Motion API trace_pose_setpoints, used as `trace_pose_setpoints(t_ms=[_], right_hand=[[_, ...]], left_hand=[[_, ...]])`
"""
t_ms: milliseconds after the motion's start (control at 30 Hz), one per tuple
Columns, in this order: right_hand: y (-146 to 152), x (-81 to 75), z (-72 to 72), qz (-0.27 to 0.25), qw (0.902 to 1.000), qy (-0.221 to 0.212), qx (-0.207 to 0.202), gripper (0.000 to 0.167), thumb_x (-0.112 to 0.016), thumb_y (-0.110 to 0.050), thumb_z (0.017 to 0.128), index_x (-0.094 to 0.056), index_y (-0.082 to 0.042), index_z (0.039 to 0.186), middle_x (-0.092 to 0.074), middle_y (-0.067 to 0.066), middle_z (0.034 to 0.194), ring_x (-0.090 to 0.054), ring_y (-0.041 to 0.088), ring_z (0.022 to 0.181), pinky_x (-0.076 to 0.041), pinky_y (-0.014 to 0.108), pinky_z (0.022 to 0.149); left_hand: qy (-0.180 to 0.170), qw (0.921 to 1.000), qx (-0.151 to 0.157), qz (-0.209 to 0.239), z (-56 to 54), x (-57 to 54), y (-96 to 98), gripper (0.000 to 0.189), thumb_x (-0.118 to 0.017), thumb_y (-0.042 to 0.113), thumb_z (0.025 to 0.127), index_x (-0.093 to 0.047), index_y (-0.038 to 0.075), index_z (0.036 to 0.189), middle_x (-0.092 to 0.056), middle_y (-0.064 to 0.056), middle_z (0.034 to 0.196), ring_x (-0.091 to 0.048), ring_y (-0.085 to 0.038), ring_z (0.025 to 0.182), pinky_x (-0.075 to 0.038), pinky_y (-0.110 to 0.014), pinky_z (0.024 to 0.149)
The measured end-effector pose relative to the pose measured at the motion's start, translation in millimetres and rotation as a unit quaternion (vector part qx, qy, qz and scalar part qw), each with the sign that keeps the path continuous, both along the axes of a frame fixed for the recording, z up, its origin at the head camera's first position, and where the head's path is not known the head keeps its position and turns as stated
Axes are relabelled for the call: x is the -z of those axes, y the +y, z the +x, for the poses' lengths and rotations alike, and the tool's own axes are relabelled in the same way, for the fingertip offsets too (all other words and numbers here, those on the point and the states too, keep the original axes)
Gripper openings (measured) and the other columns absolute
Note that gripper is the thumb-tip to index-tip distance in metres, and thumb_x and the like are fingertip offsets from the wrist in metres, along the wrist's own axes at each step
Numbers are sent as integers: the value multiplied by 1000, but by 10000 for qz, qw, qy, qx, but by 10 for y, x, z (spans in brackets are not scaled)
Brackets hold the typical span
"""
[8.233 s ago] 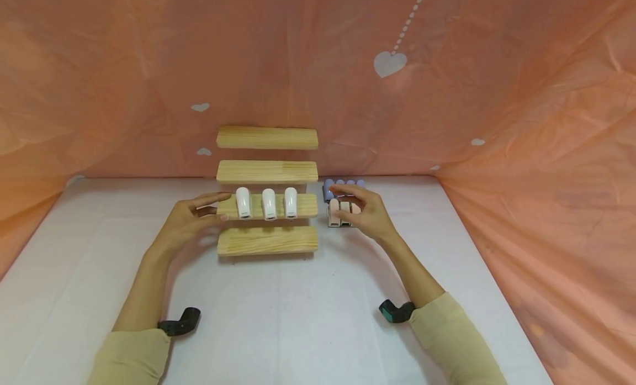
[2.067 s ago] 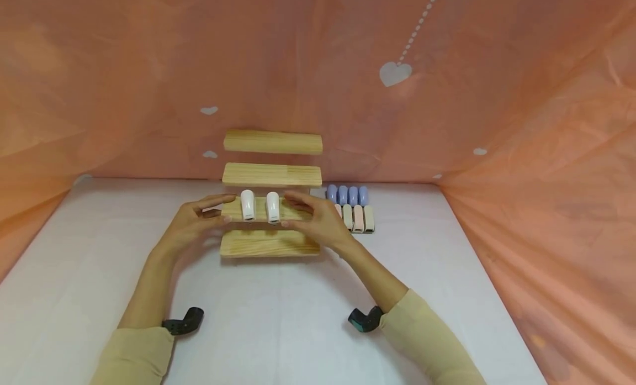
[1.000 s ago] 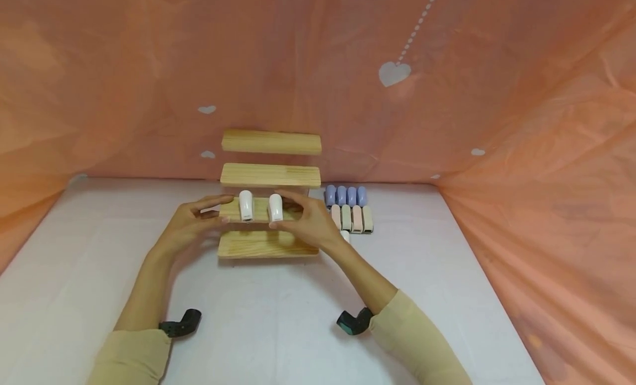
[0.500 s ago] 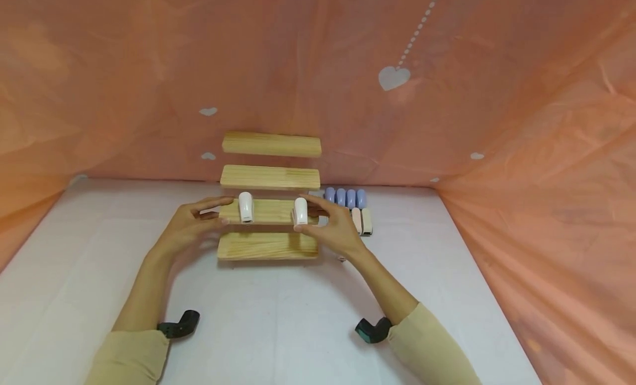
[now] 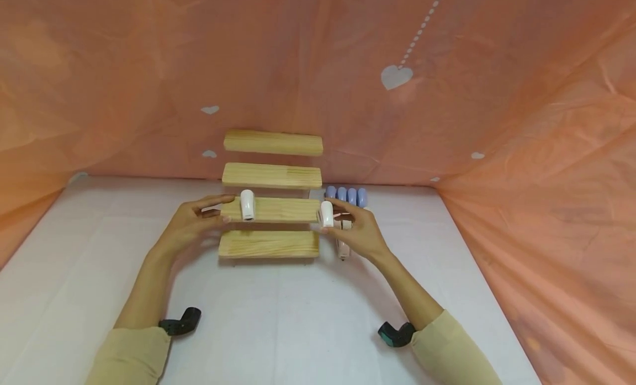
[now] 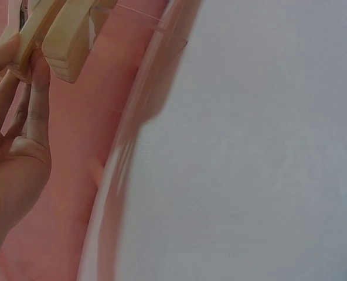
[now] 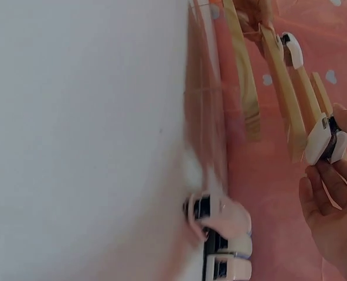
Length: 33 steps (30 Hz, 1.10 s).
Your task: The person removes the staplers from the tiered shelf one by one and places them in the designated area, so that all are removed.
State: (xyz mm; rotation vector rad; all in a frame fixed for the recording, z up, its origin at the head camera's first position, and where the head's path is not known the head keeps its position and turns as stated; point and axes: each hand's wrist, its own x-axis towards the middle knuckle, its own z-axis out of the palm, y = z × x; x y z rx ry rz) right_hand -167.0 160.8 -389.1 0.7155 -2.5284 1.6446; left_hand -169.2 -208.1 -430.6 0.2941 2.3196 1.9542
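Observation:
A clear-sided rack with several pale wooden shelves (image 5: 278, 210) stands mid-table. My left hand (image 5: 199, 220) grips the left end of the third shelf from the top, thumb and fingers on either side of the board (image 6: 30, 55). One small white stapler (image 5: 247, 205) sits near that end. My right hand (image 5: 360, 230) pinches another white stapler (image 5: 326, 214) just off the shelf's right end; its dark inside shows in the right wrist view (image 7: 329, 140). Below that hand lies a pale pinkish stapler (image 5: 343, 249), partly hidden.
Behind my right hand stands a row of lavender staplers (image 5: 351, 196). Pink and cream staplers (image 7: 229, 266) sit in front of them, mostly covered by the hand in the head view. A peach curtain (image 5: 298, 70) with hearts hangs behind the white tabletop (image 5: 278, 318).
Three white staplers stood on the third shelf earlier; one stands there now. My right hand took hold of another and carried it rightward off the shelf. My left hand kept its hold.

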Motion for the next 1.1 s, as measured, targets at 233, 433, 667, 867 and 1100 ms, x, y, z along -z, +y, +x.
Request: trace_pose_setpoints(t_ms=[233,433,667,867,1100], right_hand=[[105,-77,116,107,9996,-223,148,57,-79,7,78,-57,12,130,-65,29,112,-65,44,98,-51,57,90],[267,13,153,163,9979,-561,287,61,-80,3,80,-55,8,135,-63,27,122,-64,45,101,-51,58,90],[503,296,93,1,9964,-723,439,64,-80,4,79,-54,5,138,-62,27,123,-62,42,108,-51,47,96],[674,513,63,-66,9952,-871,437,66,-82,1,79,-55,1,139,-62,24,121,-61,38,108,-51,41,98],[730,571,96,32,9940,-939,552,65,-81,4,78,-55,3,138,-63,25,120,-63,38,107,-52,38,96]], left_hand=[[-57,9999,-23,-115,-5,-5,-8,51,-76,19,90,-60,5,137,-55,7,136,-66,-9,101,-56,-24,82],[-42,9999,20,-96,6,11,-9,50,-75,18,90,-60,6,137,-56,7,135,-66,-9,101,-56,-24,82],[-64,10000,22,-37,5,-5,12,50,-76,18,90,-61,8,137,-56,3,137,-66,-11,100,-56,-25,82],[4,9999,4,-104,-1,-11,11,49,-75,18,91,-61,7,136,-57,6,135,-66,-10,100,-56,-24,81],[14,10000,0,-63,-3,4,1,49,-75,17,91,-61,8,136,-57,7,134,-66,-10,100,-56,-24,80]])
